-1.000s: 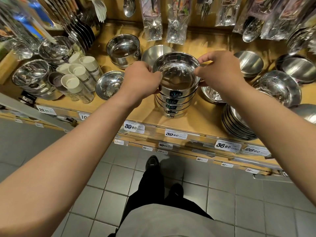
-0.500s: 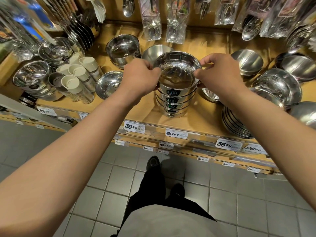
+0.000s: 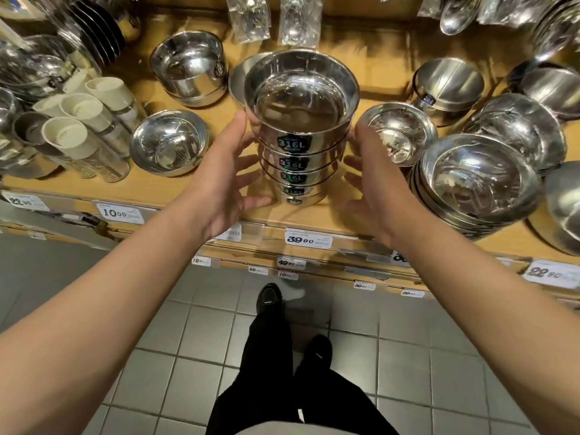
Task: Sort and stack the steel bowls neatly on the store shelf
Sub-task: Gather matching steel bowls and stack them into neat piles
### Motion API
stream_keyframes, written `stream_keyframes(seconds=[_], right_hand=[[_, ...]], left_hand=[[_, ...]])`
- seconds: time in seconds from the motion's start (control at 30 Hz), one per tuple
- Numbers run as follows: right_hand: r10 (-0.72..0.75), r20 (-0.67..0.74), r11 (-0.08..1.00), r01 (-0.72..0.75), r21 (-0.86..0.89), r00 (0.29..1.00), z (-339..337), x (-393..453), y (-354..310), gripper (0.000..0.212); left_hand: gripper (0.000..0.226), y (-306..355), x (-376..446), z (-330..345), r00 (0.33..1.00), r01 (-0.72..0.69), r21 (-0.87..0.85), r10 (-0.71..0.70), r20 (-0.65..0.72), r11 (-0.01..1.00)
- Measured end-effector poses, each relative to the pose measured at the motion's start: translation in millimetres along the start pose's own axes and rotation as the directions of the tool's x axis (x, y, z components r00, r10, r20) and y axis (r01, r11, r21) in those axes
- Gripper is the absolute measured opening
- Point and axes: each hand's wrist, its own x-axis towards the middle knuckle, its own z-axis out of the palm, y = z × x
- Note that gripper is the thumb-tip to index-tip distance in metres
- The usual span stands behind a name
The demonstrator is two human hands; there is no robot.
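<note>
Head view: stack of steel bowls (image 3: 299, 133), labelled 316L, upright at the front middle of the wooden shelf (image 3: 175, 189). Left hand (image 3: 224, 177) and right hand (image 3: 372, 180) flank it, fingers spread and straight; contact unclear. Shallow bowl (image 3: 169, 142) left, nested bowls (image 3: 477, 180) right.

Bowl stack (image 3: 298, 142) mirror-polished steel; shelf (image 3: 188, 189) matt wood.

Open hands (image 3: 219, 180) flank the nested bowl stack (image 3: 299, 127) on the shelf (image 3: 131, 189).

Centre stack (image 3: 296, 158): I count 5 labelled bowls. 2 single bowls, at 9 (image 3: 169, 142) and 3 o'clock (image 3: 398, 133). 4 cream cups (image 3: 78, 120).
</note>
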Motion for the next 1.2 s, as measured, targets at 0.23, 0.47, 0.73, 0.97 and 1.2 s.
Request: stream_keyframes(seconds=[0.23,0.47,0.73,0.97,1.2], right_hand=[[-0.049,0.065,0.988,0.038,0.150,0.997,-1.3,19.8,11.5,0.028],[-0.038,0.026,0.988,0.034,0.148,0.999,2.5,32.8,-4.6,0.031],[-0.027,-0.003,0.988,0.027,0.154,1.000,3.2,45.8,-13.5,0.030],[-0.081,-0.014,0.992,0.082,0.095,0.997,4.4,44.8,-16.2,0.031],[-0.095,-0.010,0.992,0.095,0.082,0.995,3.4,45.8,-14.8,0.036]], left_hand=[[0.055,-1.4,3.0,9.7,0.998,-0.062,-0.034,0.062,-0.011,0.997],[0.060,7.5,20.8,16.3,0.994,-0.107,0.001,0.107,0.005,0.994],[0.038,16.4,36.3,22.9,0.994,-0.108,-0.053,0.109,0.001,0.993],[0.033,17.0,39.4,24.8,0.996,-0.083,-0.098,0.084,0.003,0.992],[0.025,20.8,41.8,23.6,0.998,-0.061,-0.122,0.062,0.002,0.991]])
